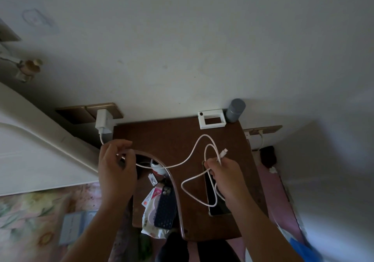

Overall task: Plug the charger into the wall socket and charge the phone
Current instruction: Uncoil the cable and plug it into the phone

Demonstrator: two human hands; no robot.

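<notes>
Fingers (121, 146) of the left hand (116, 172) are curled over the white cable (190, 156), pinching it just short of the wall, and the right hand (226, 177) is closed on the same cable near its free end, with the small connector (224, 152) poking up past the knuckles and pointing to the far right. Between the two hands the cable sags, rises in an arch and falls into loose loops over the dark wooden bedside table (174, 138). At the far left the white charger (103, 121) sits plugged into the brass-coloured wall socket (105, 109), its cable dropping straight to the left hand. Under the right hand and the loops lies a phone (212, 199) flat on the table, screen dark, partly hidden by the wrist. Nearer and to the left, a second phone in a dark dotted case (165, 207) rests on a wipes packet (150, 213). At the far edge stand a white frame-like gadget (212, 118) and a grey cylinder (235, 110).
</notes>
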